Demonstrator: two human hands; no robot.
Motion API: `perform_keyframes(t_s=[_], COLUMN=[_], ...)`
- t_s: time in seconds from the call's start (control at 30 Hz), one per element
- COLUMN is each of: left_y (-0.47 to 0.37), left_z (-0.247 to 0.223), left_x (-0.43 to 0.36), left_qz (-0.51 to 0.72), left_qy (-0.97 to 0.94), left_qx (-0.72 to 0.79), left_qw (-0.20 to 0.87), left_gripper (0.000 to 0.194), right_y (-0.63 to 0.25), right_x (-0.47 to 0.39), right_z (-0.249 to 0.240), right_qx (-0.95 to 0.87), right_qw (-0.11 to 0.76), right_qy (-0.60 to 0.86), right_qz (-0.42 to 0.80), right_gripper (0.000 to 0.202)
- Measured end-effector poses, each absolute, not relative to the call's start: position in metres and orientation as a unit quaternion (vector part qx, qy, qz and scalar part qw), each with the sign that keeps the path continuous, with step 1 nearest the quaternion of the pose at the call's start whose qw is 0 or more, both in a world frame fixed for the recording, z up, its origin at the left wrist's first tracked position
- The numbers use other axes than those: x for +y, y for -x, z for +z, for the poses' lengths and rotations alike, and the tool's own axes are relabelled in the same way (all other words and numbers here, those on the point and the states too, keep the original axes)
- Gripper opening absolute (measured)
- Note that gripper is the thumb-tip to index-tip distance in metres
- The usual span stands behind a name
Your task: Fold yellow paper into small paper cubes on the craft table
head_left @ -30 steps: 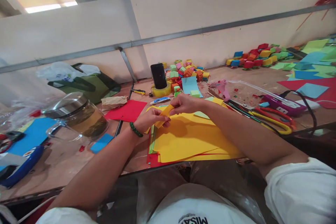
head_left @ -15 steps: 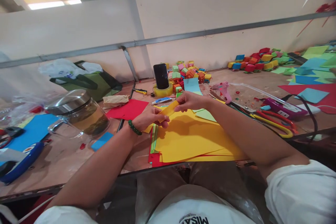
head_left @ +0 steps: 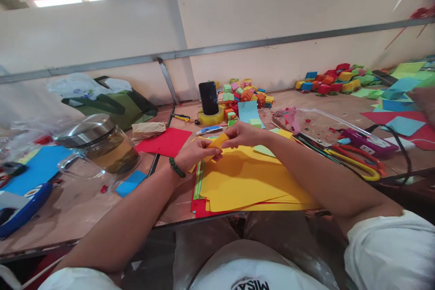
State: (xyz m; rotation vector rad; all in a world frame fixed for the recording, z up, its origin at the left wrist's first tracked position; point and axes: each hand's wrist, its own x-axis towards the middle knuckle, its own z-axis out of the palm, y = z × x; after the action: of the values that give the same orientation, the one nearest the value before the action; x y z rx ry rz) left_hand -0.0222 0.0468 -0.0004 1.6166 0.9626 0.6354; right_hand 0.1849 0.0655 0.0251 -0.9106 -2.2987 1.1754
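Observation:
A small yellow paper piece (head_left: pixel 218 141) is held between both hands, above a stack of large yellow sheets (head_left: pixel 251 179). My left hand (head_left: pixel 196 153), with a green bead bracelet at the wrist, pinches its left end. At its right end the fingers of my right hand (head_left: pixel 242 134) are closed on it. Green and red sheets stick out under the yellow stack at its left edge. Fingers hide part of the small piece.
Left are a glass teapot (head_left: pixel 118 149), a blue tape dispenser (head_left: pixel 29 208) and a green bag (head_left: pixel 125 106). Behind stand a phone (head_left: pixel 208 98) and a paper cube pile (head_left: pixel 246 95). Scissors (head_left: pixel 356 161) and a pink glue gun (head_left: pixel 290 119) lie right. Another person's hand (head_left: pixel 423 102) shows far right.
My two hands have come slightly closer together on the small yellow piece. A light green cube now shows on the blue paper behind my right hand. The other person's hand reaches further in.

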Motion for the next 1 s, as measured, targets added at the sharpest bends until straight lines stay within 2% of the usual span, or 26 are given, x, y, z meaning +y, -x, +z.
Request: perform_keyframes(t_s=[0.13, 0.4, 0.57, 0.77, 0.87, 1.0], left_y=[0.017, 0.017, 0.022, 0.019, 0.022, 0.033], left_z=[-0.002, 0.009, 0.008, 0.0, 0.004, 0.007], left_x=[0.043, 0.039, 0.041, 0.044, 0.042, 0.046], left_qz=[0.28, 0.286, 0.325, 0.306, 0.279, 0.272], left_qy=[-0.695, -0.709, -0.676, -0.689, -0.672, -0.663], left_qx=[0.425, 0.424, 0.448, 0.423, 0.429, 0.426], left_qw=[0.508, 0.486, 0.486, 0.503, 0.536, 0.552], left_gripper=[0.025, 0.024, 0.02, 0.022, 0.025, 0.032], right_y=[-0.183, -0.213, -0.225, -0.189, -0.202, -0.231], right_x=[0.068, 0.087, 0.083, 0.076, 0.089, 0.095], right_z=[0.016, 0.02, 0.036, 0.016, 0.011, 0.029], right_qx=[-0.824, -0.797, -0.755, -0.807, -0.788, -0.771], right_qw=[0.197, 0.214, 0.338, 0.233, 0.258, 0.279], right_qy=[0.332, 0.338, 0.366, 0.296, 0.336, 0.371], right_qz=[0.415, 0.452, 0.427, 0.455, 0.448, 0.436], right_gripper=[0.018, 0.017, 0.025, 0.037, 0.036, 0.03])
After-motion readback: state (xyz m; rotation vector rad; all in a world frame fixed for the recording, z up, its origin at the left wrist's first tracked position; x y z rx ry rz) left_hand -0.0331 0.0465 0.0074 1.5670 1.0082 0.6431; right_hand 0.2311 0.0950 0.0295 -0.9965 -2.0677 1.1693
